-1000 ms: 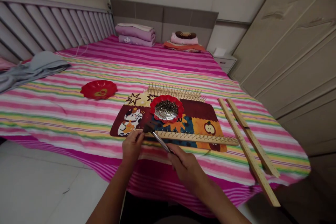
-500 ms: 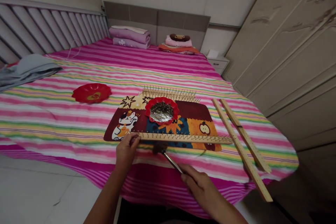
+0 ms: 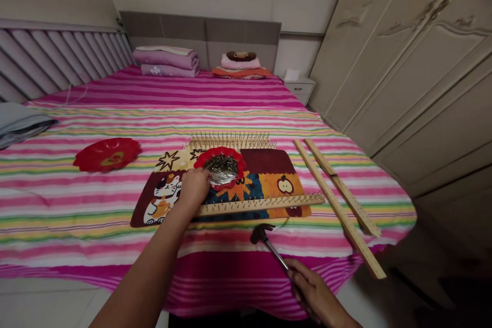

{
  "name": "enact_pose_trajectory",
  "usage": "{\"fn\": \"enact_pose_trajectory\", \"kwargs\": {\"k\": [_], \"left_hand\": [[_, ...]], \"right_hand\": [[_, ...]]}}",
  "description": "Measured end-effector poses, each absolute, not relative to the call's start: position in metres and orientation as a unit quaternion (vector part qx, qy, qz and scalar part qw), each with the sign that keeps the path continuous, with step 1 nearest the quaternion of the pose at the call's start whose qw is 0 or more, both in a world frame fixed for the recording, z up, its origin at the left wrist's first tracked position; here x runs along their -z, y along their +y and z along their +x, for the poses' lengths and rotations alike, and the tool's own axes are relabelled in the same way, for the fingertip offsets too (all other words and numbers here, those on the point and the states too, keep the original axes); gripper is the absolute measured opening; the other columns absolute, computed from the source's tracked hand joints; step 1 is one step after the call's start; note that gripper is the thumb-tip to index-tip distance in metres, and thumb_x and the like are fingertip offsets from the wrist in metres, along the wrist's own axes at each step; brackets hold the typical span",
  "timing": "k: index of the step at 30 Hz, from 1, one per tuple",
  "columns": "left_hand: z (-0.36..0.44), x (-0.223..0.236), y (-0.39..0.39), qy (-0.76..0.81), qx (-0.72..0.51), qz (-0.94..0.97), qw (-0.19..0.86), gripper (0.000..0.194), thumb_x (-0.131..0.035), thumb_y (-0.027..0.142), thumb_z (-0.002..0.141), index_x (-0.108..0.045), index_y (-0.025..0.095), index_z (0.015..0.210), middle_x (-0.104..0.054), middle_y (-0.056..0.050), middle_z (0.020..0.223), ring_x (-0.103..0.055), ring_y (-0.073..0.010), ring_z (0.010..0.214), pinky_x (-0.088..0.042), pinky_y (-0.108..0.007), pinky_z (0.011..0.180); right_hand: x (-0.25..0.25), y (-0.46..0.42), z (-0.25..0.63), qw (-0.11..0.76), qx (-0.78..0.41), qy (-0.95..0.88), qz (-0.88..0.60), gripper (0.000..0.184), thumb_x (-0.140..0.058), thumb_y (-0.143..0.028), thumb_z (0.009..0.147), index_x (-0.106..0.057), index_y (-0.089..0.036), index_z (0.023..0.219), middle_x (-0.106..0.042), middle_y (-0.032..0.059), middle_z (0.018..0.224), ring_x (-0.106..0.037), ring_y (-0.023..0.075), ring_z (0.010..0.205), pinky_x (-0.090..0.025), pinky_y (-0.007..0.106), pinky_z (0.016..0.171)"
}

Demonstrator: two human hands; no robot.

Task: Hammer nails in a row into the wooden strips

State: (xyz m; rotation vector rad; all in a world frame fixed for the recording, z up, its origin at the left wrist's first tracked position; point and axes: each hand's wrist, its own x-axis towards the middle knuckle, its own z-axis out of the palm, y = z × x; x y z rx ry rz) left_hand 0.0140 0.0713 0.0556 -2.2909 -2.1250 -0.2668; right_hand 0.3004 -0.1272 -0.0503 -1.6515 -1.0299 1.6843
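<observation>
My right hand (image 3: 313, 289) grips the handle of a claw hammer (image 3: 274, 251), its dark head lying low over the bed's near edge. My left hand (image 3: 195, 185) is at the near left rim of a red scalloped bowl (image 3: 241, 161) full of nails (image 3: 221, 168). Its fingertips are hidden, so what they hold does not show. In front of the bowl, a wooden strip (image 3: 246, 208) with a row of nails standing in it lies across a patterned mat (image 3: 265, 161). The left forearm covers the strip's left end.
Behind the bowl lie wooden strips bristling with nails (image 3: 230, 139). Two bare long strips (image 3: 338, 195) lie to the right, one jutting past the bed's edge. A red plate (image 3: 107, 155) sits at left on the striped sheet (image 3: 57, 200). Folded bedding (image 3: 167, 61) is at the headboard.
My left hand has left the strip's left end and reached forward to the nail bowl. The hammer has moved right and away from the strip, with my right hand. The view has shifted right.
</observation>
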Motion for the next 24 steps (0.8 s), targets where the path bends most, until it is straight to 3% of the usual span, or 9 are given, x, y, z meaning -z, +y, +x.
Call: {"fn": "enact_pose_trajectory", "kwargs": {"k": [5, 11, 17, 24], "left_hand": [[0.022, -0.061, 0.098, -0.693, -0.021, -0.719, -0.042, 0.019, -0.052, 0.01, 0.073, -0.071, 0.013, 0.077, -0.068, -0.016, 0.085, -0.06, -0.0295, 0.091, -0.037, -0.045, 0.082], [0.012, -0.061, 0.101, -0.66, -0.031, -0.75, -0.046, 0.018, -0.053, 0.018, 0.074, -0.07, 0.019, 0.08, -0.069, -0.01, 0.093, -0.06, -0.0253, 0.093, -0.038, -0.038, 0.082], [-0.003, -0.06, 0.095, -0.637, 0.025, -0.77, -0.04, 0.025, -0.046, 0.028, 0.08, -0.069, 0.02, 0.084, -0.068, -0.009, 0.091, -0.061, -0.0216, 0.086, -0.039, -0.029, 0.073], [-0.011, -0.059, 0.088, -0.63, 0.136, -0.757, -0.108, 0.02, -0.051, 0.027, 0.077, -0.069, 0.022, 0.082, -0.069, -0.004, 0.083, -0.06, -0.0171, 0.079, -0.04, -0.024, 0.072]], "right_hand": [[0.048, -0.125, 0.3, 0.268, -0.641, -0.368, -0.618, 0.056, -0.046, -0.054, 0.074, -0.054, -0.017, 0.115, -0.032, -0.0131, 0.037, -0.022, 0.0054, 0.026, -0.011, 0.016, 0.03], [0.052, -0.123, 0.302, 0.256, -0.649, -0.364, -0.617, 0.06, -0.045, -0.055, 0.074, -0.051, -0.016, 0.119, -0.038, -0.0124, 0.037, -0.022, 0.0047, 0.024, -0.012, 0.014, 0.026], [0.057, -0.124, 0.304, 0.26, -0.651, -0.371, -0.609, 0.059, -0.046, -0.056, 0.075, -0.051, -0.018, 0.119, -0.04, -0.012, 0.038, -0.024, 0.0047, 0.025, -0.015, 0.014, 0.025], [0.057, -0.124, 0.304, 0.265, -0.657, -0.385, -0.592, 0.056, -0.046, -0.053, 0.077, -0.048, -0.018, 0.121, -0.042, -0.0122, 0.04, -0.024, 0.0041, 0.025, -0.015, 0.013, 0.024]]}}
